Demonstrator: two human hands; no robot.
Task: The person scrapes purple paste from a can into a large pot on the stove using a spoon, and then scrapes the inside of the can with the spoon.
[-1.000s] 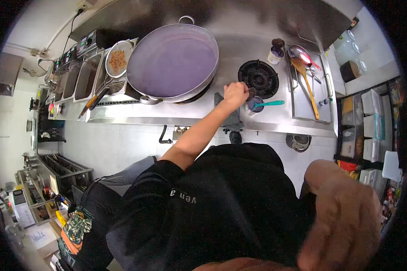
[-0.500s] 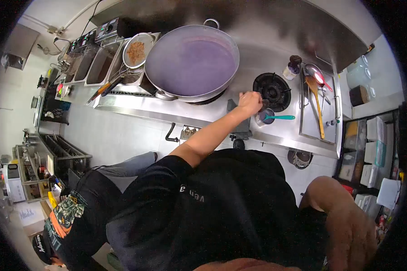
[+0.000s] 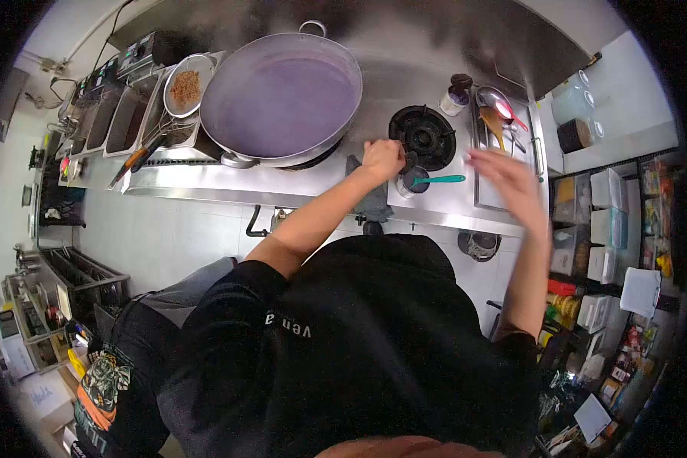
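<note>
My left hand (image 3: 383, 160) is closed at the front of the steel counter, beside a small clear jar (image 3: 411, 185) of purple stuff. A dark rounded thing shows at its fingertips; what it grips is hidden. From the jar sticks a teal-handled utensil (image 3: 444, 179), pointing right. Just behind them is a black gas burner (image 3: 423, 137). My right hand (image 3: 511, 183), slightly blurred, reaches over the front edge of a steel tray (image 3: 487, 188), its fingers stretched out and nothing visible in them. A wooden spoon (image 3: 493, 126) and a ladle lie on that tray.
A large pan (image 3: 282, 107) of purple liquid stands left of the burner. Further left are a strainer (image 3: 185, 89) with brown bits and steel containers. A jar with a dark top (image 3: 455, 99) stands behind. A grey cloth (image 3: 370, 200) hangs at the edge. Another person (image 3: 133, 382) bends at lower left.
My right hand has come up from beside my body to the tray's front edge. My left hand stays closed beside the small jar. The whole view has shifted.
</note>
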